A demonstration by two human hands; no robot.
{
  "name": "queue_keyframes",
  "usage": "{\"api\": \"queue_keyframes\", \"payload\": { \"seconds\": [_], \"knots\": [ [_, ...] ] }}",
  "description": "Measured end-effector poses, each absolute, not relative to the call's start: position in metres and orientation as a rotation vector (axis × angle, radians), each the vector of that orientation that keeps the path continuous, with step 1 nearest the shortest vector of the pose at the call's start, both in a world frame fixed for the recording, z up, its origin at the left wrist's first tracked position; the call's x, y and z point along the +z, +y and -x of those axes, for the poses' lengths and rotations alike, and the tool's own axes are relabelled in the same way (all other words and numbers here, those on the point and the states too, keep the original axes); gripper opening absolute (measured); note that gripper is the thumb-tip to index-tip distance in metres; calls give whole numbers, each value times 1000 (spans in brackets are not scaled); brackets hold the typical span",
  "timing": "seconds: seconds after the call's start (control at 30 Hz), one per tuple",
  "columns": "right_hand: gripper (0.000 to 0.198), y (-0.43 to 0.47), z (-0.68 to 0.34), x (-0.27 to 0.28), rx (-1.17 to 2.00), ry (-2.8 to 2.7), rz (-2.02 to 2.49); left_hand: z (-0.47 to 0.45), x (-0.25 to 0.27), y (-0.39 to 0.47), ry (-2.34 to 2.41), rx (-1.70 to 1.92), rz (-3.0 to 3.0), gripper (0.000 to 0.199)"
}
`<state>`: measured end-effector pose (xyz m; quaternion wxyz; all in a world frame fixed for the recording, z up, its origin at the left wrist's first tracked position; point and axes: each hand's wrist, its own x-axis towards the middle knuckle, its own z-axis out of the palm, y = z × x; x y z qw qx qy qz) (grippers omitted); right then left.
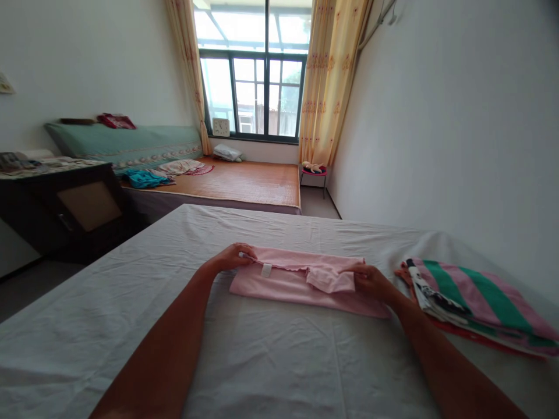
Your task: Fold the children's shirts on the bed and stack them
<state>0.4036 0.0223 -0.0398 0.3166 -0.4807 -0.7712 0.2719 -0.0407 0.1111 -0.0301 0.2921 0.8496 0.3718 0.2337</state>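
A pink shirt (pixel 279 288) lies partly folded in a long flat shape on the white sheet (pixel 271 355). A small white tag shows near its left end, and what looks like a short sleeve is turned over its right part. At the upper left edge, my left hand (pixel 233 257) pinches the cloth between thumb and fingers. My right hand (pixel 369 280) is closed on the fabric at the right end, by the sleeve; some of its fingers are hidden.
A stack of folded clothes (pixel 484 302), green-and-pink striped on top, sits to the right by the wall. Beyond the sheet is a bed with a brown mat (pixel 253 180) and loose clothes. A dark cabinet (pixel 65 203) stands left, a small stool (pixel 314 170) near the curtain.
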Motion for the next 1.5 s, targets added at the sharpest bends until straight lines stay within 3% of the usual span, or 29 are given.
{"api": "queue_keyframes", "payload": {
  "seconds": [0.13,0.3,0.4,0.53,0.67,1.03,1.2,1.3,1.5],
  "knots": [
    [43,30,-404,-48,591,-1750,1586,36,-19,105,1120,525,-2244,15],
    [35,37,-401,-57,398,-1725,1685,20,2,93,1341,364,-2200,19],
    [35,36,-398,-58,363,-1746,1683,-8,1,86,1456,480,-2307,22],
    [34,33,-395,-57,316,-1794,1648,-71,-15,72,1182,741,-2436,36],
    [34,27,-393,-54,322,-1831,1614,-122,-28,57,986,748,-2555,45],
    [36,25,-398,-45,212,-1709,1755,-121,-32,63,1364,743,-2285,26],
    [30,21,-398,-42,30,-1919,1783,-119,-31,57,1320,728,-2436,24],
    [36,18,-383,-37,-122,-2087,1607,-123,-32,49,1138,835,-2618,33],
    [57,12,-361,-59,44,-2507,1496,-125,-47,36,941,502,-2738,47]
  ]
}}
